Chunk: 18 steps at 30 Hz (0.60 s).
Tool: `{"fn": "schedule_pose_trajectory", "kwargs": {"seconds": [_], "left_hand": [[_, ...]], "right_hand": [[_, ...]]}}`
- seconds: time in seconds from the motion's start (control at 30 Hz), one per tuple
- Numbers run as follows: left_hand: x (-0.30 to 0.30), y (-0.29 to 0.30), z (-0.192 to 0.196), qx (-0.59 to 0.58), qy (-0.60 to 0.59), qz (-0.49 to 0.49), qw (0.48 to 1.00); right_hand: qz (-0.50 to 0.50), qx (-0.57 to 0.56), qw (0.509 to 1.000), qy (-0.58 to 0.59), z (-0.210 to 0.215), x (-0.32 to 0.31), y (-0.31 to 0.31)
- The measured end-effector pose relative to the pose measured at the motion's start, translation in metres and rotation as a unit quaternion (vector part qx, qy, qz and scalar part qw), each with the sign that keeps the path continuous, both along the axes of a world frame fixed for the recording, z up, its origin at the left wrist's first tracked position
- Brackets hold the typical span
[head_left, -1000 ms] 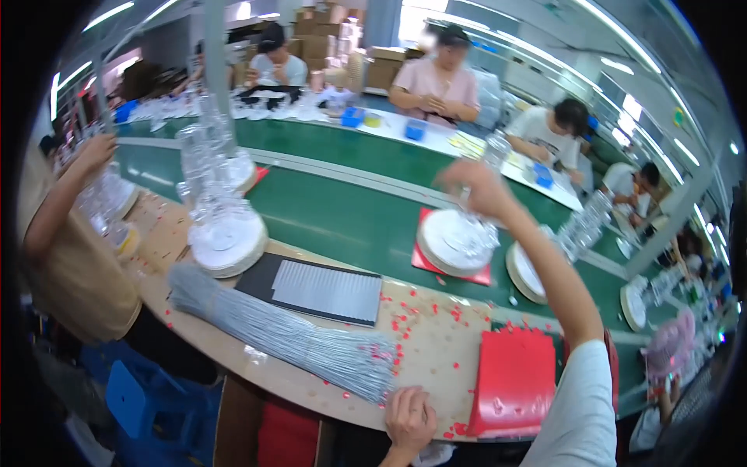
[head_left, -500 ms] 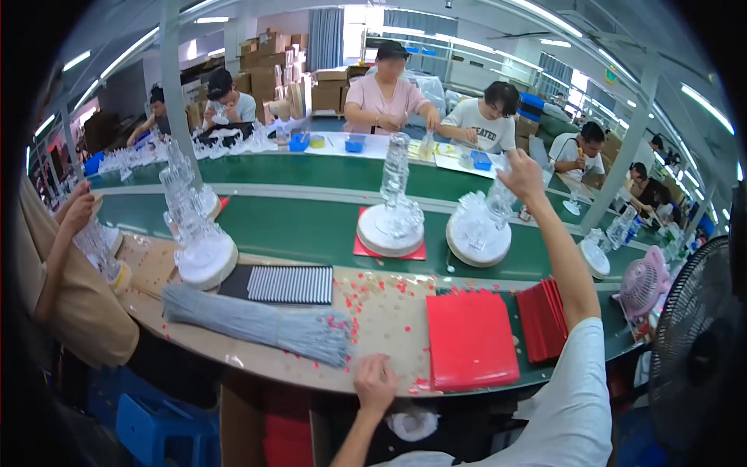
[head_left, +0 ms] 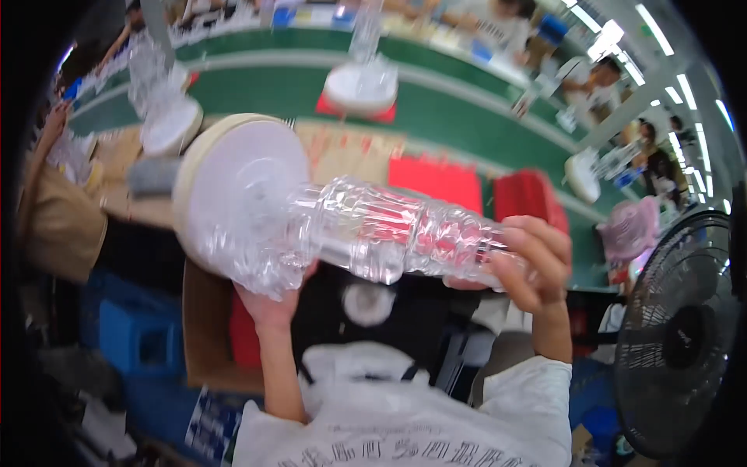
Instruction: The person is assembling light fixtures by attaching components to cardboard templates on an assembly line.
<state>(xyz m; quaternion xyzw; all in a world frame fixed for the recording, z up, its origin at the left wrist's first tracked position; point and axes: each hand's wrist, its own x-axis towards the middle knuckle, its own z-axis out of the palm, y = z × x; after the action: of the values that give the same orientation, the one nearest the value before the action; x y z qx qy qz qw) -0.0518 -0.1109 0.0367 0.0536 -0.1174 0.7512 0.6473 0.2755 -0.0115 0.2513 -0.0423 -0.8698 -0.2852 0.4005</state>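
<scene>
The upper half of the view, from 10 o'clock round to 2 o'clock, is being filled by the long green bench (head_left: 467,128). At 4 o'clock a black fan (head_left: 677,335) is being shown in front of the right edge. Across the middle, a clear tower (head_left: 366,229) is being held nearly on its side, its white disc base (head_left: 249,159) at 10 o'clock and its narrow end towards 3 o'clock. A second tower (head_left: 360,84) (this one standing upright) is being carried on a red sheet at 12 o'clock. Near 2 o'clock, a red stack (head_left: 436,183) is being partly covered by the held piece.

The load is probably being shared between both ends because the base is broad and the shaft long. The narrow end is being clamped by the right grip (head_left: 541,261), with fingers curled around it. The base is apparently being supported from below by the left grip (head_left: 268,306) at 8 o'clock; its fingers are being hidden, so its closure cannot be told. The clear tower is thus being spanned between the two.
</scene>
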Motion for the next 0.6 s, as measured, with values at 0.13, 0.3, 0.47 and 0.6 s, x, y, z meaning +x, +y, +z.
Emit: {"fn": "schedule_pose_trajectory", "kwargs": {"seconds": [0.13, 0.3, 0.47, 0.6], "left_hand": [[-0.067, -0.149, -0.145, -0.256, 0.146, 0.155, 0.943], [0.001, -0.201, -0.069, -0.304, 0.278, 0.223, 0.884], [0.039, -0.121, -0.003, -0.366, 0.393, 0.277, 0.797], [0.059, -0.089, -0.016, -0.357, 0.466, 0.282, 0.758]], "right_hand": [[0.063, -0.293, 0.953, 0.034, -0.158, -0.011, -0.050], [-0.059, -0.550, 0.829, 0.082, -0.314, -0.050, -0.114], [-0.171, -0.644, 0.739, 0.099, -0.371, -0.066, -0.108], [-0.257, -0.645, 0.719, 0.025, -0.396, -0.062, -0.103]]}}
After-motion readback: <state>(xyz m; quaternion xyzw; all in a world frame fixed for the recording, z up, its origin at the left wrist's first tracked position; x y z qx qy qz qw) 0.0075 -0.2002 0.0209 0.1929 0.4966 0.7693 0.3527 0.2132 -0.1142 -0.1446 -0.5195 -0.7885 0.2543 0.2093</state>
